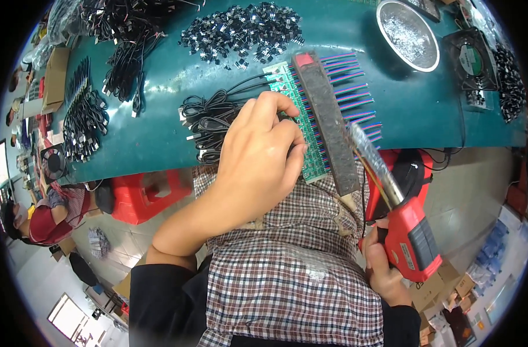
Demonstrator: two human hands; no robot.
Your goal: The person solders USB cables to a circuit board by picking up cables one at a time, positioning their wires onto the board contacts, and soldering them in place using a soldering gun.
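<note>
My left hand [258, 153] is closed over the green circuit board strip [316, 162], thumb and fingers pinched on what looks like the end of a black cable, mostly hidden by the fingers. Coiled black cables [209, 124] lie just left of that hand, some reaching the board's far end. A long dark bar [327, 121] with a red end rests along the board. Rows of thin striped wires [353, 95] stick out on its right. My right hand [384, 266] grips a red and black soldering gun [411, 240], its long metal tip pointing up beside the bar.
On the green table [171, 75] lie a heap of small black connectors [243, 32] and black cable bundles [81, 124]. A metal bowl [383, 20] of shiny bits and a black fan [471, 61] stand at the right. A red stool [136, 196] and a co-worker [50, 217] are at the left.
</note>
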